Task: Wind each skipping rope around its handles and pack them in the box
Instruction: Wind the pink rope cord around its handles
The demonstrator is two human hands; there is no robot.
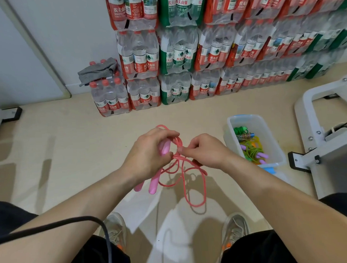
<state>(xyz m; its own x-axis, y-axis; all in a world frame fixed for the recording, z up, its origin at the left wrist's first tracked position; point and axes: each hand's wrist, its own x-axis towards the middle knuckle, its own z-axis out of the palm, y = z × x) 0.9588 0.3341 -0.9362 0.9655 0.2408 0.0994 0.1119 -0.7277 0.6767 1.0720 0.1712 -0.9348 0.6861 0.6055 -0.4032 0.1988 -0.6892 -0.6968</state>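
Above the pale floor, my left hand is gripping the pink plastic handles while my right hand is pinching the thin red skipping rope against them. Slack loops are dangling; loosening my pinch could unravel the winding before it reaches the white plastic box.

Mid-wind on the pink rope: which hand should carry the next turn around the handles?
Right. The right hand pinches the rope beside the handles, with the slack loop hanging below it. The left hand is busy gripping the handles, so it should probably just hold them.
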